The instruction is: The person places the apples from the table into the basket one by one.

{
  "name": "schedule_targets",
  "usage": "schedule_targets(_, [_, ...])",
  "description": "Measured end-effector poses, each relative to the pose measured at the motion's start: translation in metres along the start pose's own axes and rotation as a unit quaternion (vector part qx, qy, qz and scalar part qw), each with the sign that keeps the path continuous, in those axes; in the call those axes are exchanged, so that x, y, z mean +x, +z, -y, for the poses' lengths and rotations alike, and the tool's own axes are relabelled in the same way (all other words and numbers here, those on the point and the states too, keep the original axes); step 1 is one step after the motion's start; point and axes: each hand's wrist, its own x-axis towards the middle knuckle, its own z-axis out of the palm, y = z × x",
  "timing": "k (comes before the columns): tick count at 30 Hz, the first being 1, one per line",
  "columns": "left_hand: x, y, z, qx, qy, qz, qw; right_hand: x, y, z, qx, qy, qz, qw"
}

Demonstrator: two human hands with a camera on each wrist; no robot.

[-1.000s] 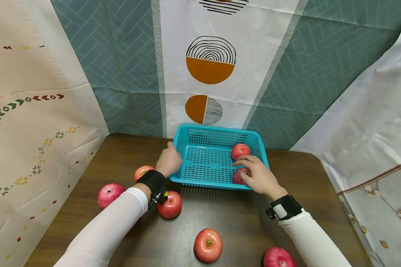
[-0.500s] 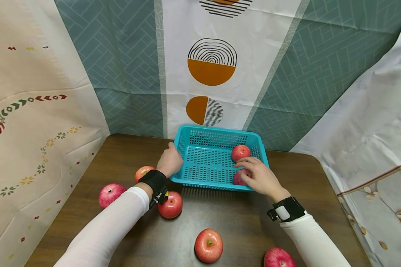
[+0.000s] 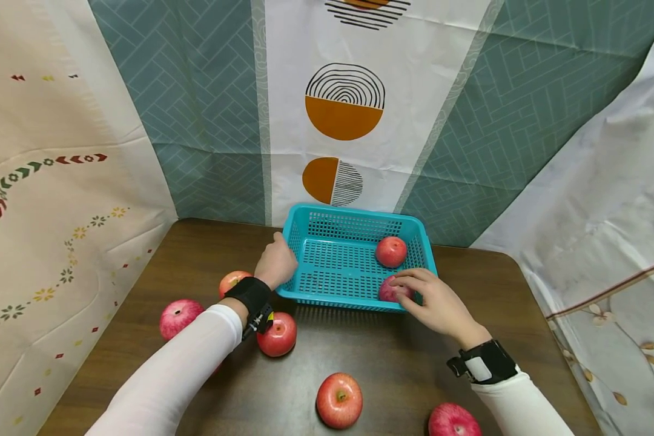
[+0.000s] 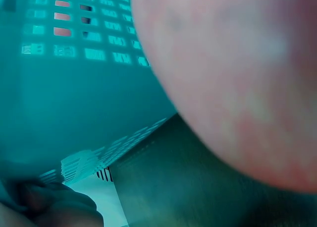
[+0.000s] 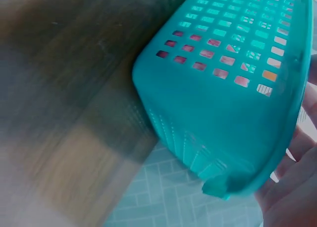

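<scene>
Backdrop (image 3: 218,121): teal-and-white patterned cloth hangs behind the work, printed with orange and black circles.
Counter (image 3: 327,351): dark wood grain, slightly glossy; round things could roll on it.
Far-left apple (image 3: 180,318): deep pink, loose, beside your left sleeve (image 3: 163,375).
Pale apple (image 3: 232,281): yellow-red, partly hidden behind your left wristband (image 3: 247,295).
Left hand (image 3: 275,266): grips the left end of the turquoise basket (image 3: 327,257), fingers curled at the rim, tips mostly hidden from you.
Wristband-side apple (image 3: 280,336): red, on the counter, just in front of the basket's near left corner.
Basket: sits level at the back of the counter. It looks like thin, perforated plastic, so expect it light, slightly springy and easy to slide; the rim at either short end should be the surest hold.
Middle apple (image 3: 340,400): red, stem end up, in front of the basket.
Basket's right end: holds a rear apple (image 3: 390,251) and a front apple (image 3: 389,292), apart. Expect both firm, smooth and a little slippery, perhaps easily bruised; cup either from above, around its widest part.
Right hand (image 3: 433,300): over the front right corner, thumb and fingers moderately apart above the front apple, not closed round it; you cannot tell whether they touch.
Near-right apple (image 3: 454,422): dark pink, cut off by the view's lower edge, near your right sleeve (image 3: 523,406).
</scene>
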Motion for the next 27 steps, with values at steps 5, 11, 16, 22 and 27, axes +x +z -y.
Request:
schedule_targets(5, [-0.001,-0.001,-0.001,-0.001,0.000,0.000,1.0000,-0.015,-0.003,0.000,-0.008,0.002,-0.008,1.000])
schedule_targets(11, [-0.002,0.000,-0.003,-0.001,-0.007,0.002,1.0000,-0.030,-0.008,0.003,-0.016,-0.006,-0.018,1.000])
schedule_targets(16, [-0.002,-0.001,-0.003,-0.002,-0.008,0.004,1.0000,-0.039,-0.013,0.007,-0.021,-0.002,-0.020,1.000])
schedule_targets(22, [-0.001,-0.001,-0.002,0.000,-0.005,0.006,1.0000,-0.048,-0.018,0.012,-0.030,0.005,-0.021,0.999])
schedule_targets(27, [-0.001,0.000,-0.002,0.003,-0.005,0.003,1.0000,-0.059,-0.020,0.015,-0.045,0.002,-0.033,0.998])
